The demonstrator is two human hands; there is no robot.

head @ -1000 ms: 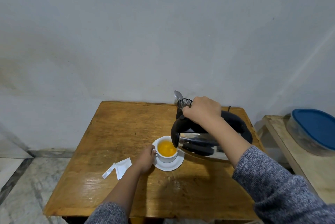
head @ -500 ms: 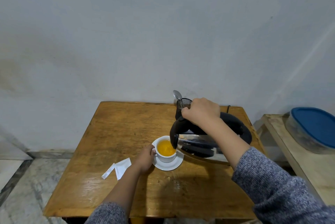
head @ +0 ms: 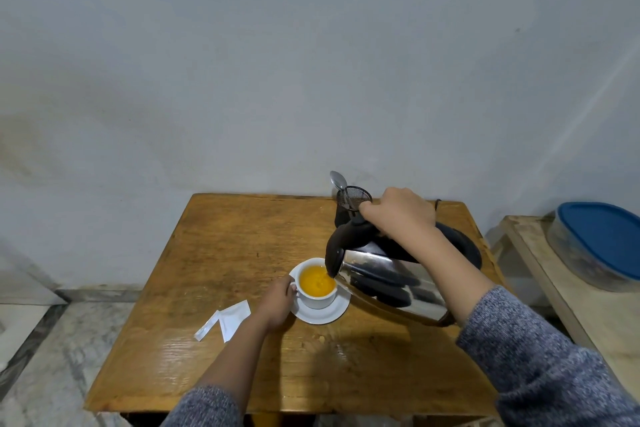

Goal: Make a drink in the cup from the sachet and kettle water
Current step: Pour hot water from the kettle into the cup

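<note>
A white cup (head: 317, 298) full of orange liquid stands on a white saucer (head: 323, 314) in the middle of the wooden table (head: 214, 253). My left hand (head: 277, 302) holds the cup by its left side at the handle. My right hand (head: 398, 215) grips the black handle of a steel kettle (head: 388, 284), which is tilted steeply to the left with its black spout over the cup's rim. A torn white sachet (head: 227, 319) lies on the table to the left of the cup.
A black mesh holder (head: 351, 200) with a spoon (head: 338, 181) in it stands at the table's back edge, behind the kettle. The kettle's black base (head: 460, 243) sits to the right. A blue-lidded container (head: 599, 246) rests on a side table at the right.
The kettle has tipped a little further toward the cup and the orange liquid level has risen. My left hand stays on the cup.
</note>
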